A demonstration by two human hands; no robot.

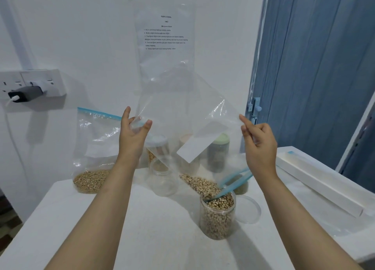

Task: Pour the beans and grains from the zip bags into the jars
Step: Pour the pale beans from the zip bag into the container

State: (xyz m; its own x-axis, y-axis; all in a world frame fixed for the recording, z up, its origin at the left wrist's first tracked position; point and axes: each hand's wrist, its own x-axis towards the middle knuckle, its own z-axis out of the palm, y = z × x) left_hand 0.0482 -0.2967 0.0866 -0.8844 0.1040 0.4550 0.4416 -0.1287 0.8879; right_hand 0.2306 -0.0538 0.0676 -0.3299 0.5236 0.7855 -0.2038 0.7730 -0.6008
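Left hand (133,136) and right hand (258,146) each pinch a corner of the upturned zip bag (182,115); its blue mouth rests on the bean jar (218,215), mid-table.

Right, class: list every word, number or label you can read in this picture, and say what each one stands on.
"TASK & GOAL": heading of the white printed sheet on the wall.
"1463": the number below it, somewhat blurred, so not certain.
Five numbered lines under that: too small and blurred to read reliably.
White label patch on the clear zip bag held up by both hands: blank.
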